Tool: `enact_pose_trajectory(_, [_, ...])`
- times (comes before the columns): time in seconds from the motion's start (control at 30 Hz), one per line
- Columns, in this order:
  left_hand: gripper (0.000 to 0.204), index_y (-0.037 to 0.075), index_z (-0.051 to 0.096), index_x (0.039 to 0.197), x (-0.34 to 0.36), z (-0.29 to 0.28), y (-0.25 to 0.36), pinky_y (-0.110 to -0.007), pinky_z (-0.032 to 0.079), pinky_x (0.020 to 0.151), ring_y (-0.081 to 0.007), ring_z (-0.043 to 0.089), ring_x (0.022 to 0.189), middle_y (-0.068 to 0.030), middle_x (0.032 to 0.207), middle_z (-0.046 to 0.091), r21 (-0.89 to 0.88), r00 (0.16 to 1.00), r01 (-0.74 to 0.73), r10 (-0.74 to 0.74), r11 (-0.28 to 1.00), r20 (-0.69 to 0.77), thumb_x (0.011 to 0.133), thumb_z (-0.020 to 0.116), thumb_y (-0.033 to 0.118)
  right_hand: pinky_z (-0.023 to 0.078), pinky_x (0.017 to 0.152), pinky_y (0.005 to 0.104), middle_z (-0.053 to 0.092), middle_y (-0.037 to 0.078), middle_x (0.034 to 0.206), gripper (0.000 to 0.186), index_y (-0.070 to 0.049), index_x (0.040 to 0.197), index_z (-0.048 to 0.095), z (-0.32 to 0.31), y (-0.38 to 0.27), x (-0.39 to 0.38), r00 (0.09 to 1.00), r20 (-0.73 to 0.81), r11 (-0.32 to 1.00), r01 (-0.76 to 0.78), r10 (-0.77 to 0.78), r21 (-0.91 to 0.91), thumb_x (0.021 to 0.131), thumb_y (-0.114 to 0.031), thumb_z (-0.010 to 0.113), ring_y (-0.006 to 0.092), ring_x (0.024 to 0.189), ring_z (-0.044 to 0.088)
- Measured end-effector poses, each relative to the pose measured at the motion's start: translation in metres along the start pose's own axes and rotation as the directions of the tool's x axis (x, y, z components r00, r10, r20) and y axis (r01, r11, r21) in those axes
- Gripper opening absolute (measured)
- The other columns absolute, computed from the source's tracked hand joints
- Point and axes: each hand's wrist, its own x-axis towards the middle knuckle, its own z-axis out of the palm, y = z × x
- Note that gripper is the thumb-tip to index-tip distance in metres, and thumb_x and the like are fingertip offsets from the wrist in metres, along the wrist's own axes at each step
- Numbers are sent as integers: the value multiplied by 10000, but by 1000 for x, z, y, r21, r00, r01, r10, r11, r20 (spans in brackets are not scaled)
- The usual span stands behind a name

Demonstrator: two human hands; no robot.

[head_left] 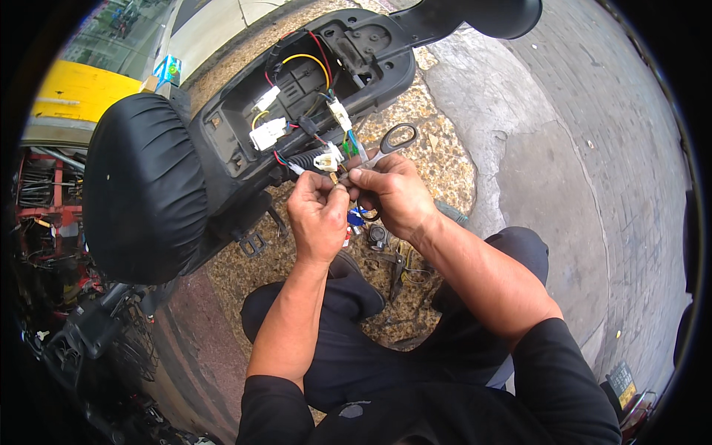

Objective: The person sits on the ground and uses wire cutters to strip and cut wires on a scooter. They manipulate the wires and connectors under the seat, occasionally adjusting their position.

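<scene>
My left hand (317, 221) is closed in a pinch on a small brass-coloured wire terminal (334, 179), just below a white plug connector (326, 162). Beside it, my right hand (400, 194) is wrapped round a pair of scissors (398, 138); one dark handle loop sticks up past the knuckles, the other shows under the palm. Both hands meet at the fingertips, which partly hide what lies between them. More white connectors hang on coloured wires just beyond: a wide block (268, 134) and a narrower one (340, 114). They belong to the open black body of a scooter (230, 137).
A black padded seat (148, 189) stands at the left. On the stony ground between my legs lie pliers (398, 274) and other small items. At the far left are a red tool rack (55, 189) and a yellow panel (89, 93). Grey paving (549, 170) stretches off right.
</scene>
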Motion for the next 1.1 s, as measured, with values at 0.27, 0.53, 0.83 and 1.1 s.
enact_pose_trajectory(0.27, [148,30,495,812,1,-2,1,-206,376,478,-11,485,570,-13,704,606,-10,999,9,-9,1000,31,893,597,-39,411,530,222,646,47,753,69,-1,965,645,1,4,-1,999,-32,1000,29,-29,0,904,-30,636,89,604,551])
enact_pose_trajectory(0.53, [172,35,496,817,2,-4,3,-196,389,504,-14,508,602,-5,715,608,-1,998,10,-10,1000,66,933,620,4,401,513,226,635,49,745,72,2,971,648,1,2,0,1000,8,999,1,-1,52,909,-28,627,96,593,547])
enact_pose_trajectory(0.83, [187,42,515,813,1,-8,2,-201,373,459,-25,485,539,9,677,564,-74,992,73,-65,995,107,942,650,44,395,488,214,639,51,788,84,-9,998,635,-6,0,2,996,67,986,-71,62,150,919,-34,621,99,619,569])
enact_pose_trajectory(1.1, [175,42,526,816,0,-10,9,-193,386,454,-31,504,535,-28,713,627,-120,980,159,-142,980,142,946,644,53,407,497,218,639,57,798,84,-10,1003,625,-4,-1,-1,994,65,971,-101,89,217,922,-26,614,104,623,572])
